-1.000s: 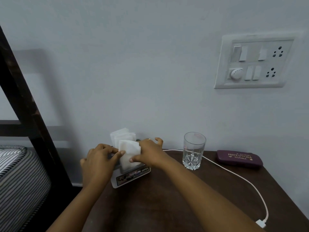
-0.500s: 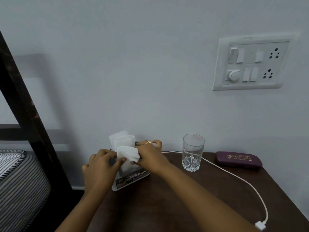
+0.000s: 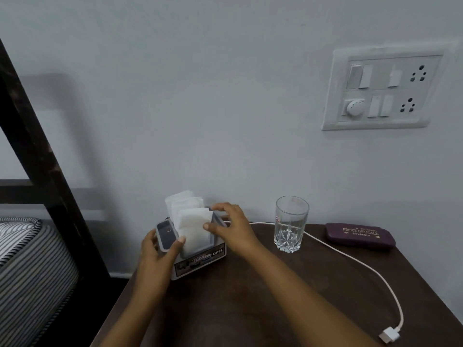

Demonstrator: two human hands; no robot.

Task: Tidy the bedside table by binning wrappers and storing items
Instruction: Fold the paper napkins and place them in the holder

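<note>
- Tissues (image 3: 193,226): a sheaf of white, soft, squarish paper sheets standing upright in their box, at the back left of the desk, close to the wall. The front sheet stands lower than those behind, apparently being tucked down level.
- Box (image 3: 200,259): a small oblong holder, pale with a printed label on its front face and a greyish rim. It rests flat on the desk, and the tissues rise out of its open top.
- Left hand (image 3: 157,254): fingers curled round the box's left end, thumb tip against the front tissue. Judged to be steadying the box.
- Right hand (image 3: 230,229): thumb on the front tissue's right edge, fingers arched over behind it, so the sheet is pinched lightly. Judged to be guiding it into place.
- Desk (image 3: 250,309): dark brown wood, smooth with a dull sheen, set against the wall.
- Glass (image 3: 290,224): a clear tumbler with a cut, faceted base, upright, right of the box and apart from it. It looks empty or nearly so.
- Cable (image 3: 350,259): a thin white cord running from behind the box, past the glass, curving to a flat white plug (image 3: 389,337) near the front right.
- Spectacle case (image 3: 360,234): maroon, long and rounded, with gold lettering, lying at the back right.
- Switch panel (image 3: 383,91): white plastic, on the grey wall.
- Bed (image 3: 30,259): striped mattress and dark frame, at left.
</note>
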